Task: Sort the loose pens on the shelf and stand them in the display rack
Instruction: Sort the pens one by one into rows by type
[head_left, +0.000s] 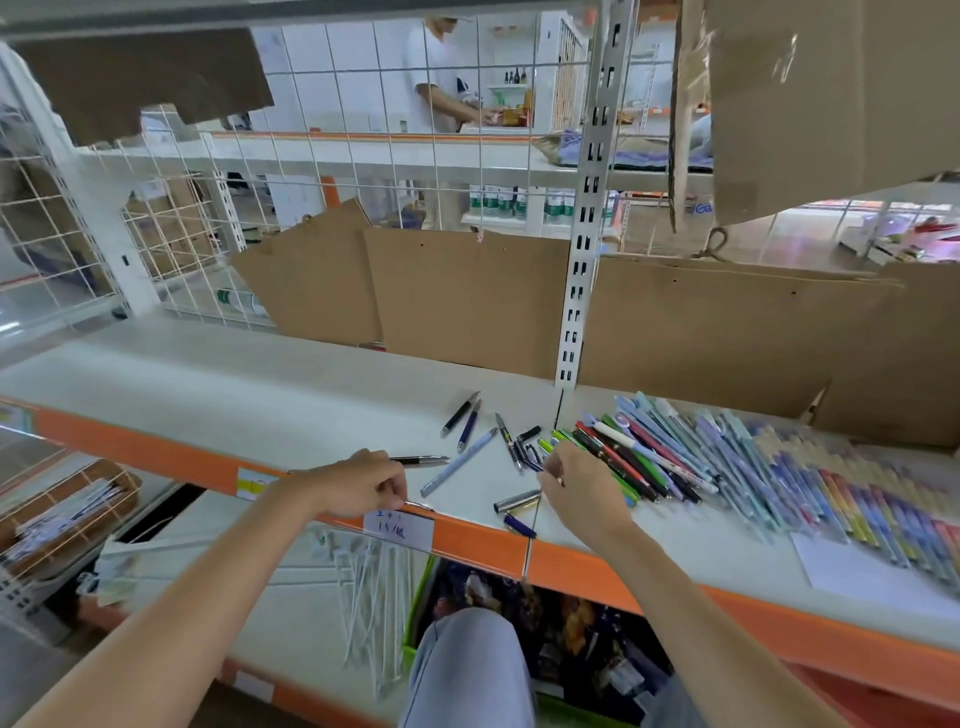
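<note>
Loose pens lie scattered on the white shelf (218, 384). Two dark pens (464, 420) lie side by side toward the back, and a light blue pen (457, 462) lies slanted at the middle. My left hand (363, 486) is closed around a dark pen (418, 460) whose tip sticks out to the right. My right hand (576, 483) pinches a small dark blue pen (535, 464) at the edge of a big pile of coloured pens (727, 457). A silver cap (517, 500) and a blue pen piece (519, 526) lie near the front edge. No display rack is in view.
Cardboard sheets (467, 296) lean against the wire grid at the back, beside a slotted upright post (579, 291). A paper price label (399, 529) hangs on the orange shelf edge. White hooks (374, 592) lie on the lower shelf. Another person (441, 78) stands behind the grid.
</note>
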